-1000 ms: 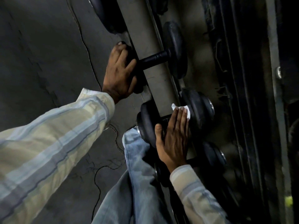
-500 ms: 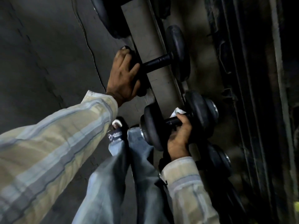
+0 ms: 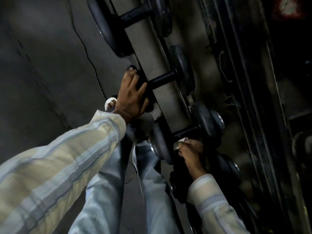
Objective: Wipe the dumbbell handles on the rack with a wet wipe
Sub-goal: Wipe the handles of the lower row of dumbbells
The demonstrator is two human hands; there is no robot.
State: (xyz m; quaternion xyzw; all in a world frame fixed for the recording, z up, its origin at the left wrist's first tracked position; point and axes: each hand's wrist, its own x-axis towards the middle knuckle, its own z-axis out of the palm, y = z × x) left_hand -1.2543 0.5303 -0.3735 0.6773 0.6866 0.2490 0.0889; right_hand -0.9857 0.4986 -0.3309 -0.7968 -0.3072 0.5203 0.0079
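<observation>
Wipe-down: your right hand [image 3: 190, 152] pinches white wet wipe [image 3: 179, 144] under black dumbbell handle [image 3: 185, 130]; left hand [image 3: 130, 100] grips neighbouring dumbbell's head above, apparently bracing you.

- Open floor [image 3: 42, 65] lay to the left of the rack rail [image 3: 162, 85].
- My left hand [image 3: 133, 97] covered the middle dumbbell's near head; its handle [image 3: 162, 78] stayed reachable.
- My right hand [image 3: 192, 151], holding the wipe [image 3: 181, 141], filled the gap between the lower dumbbell's heads [image 3: 162, 144].
- Dark framework [image 3: 244, 98] walled off the right side.
</observation>
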